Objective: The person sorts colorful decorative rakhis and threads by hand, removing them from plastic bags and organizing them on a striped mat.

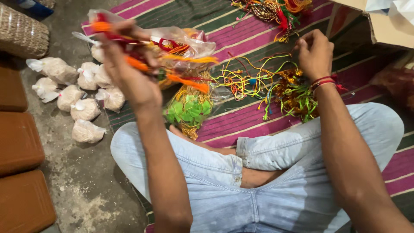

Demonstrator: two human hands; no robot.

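Threads (172, 56), orange and red in a clear bag, sit clamped in the raised left hand (125, 73) above the striped mat (241, 125). Right hand (315, 54) hovers over a loose thread pile (276, 88), fingers (302, 43) pinched together on a strand.

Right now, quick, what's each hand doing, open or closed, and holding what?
Left hand: closed on a bunch of colourful thread bands with a clear plastic bag.
Right hand: fingers pinched shut above the loose thread pile; what it grips cannot be told.
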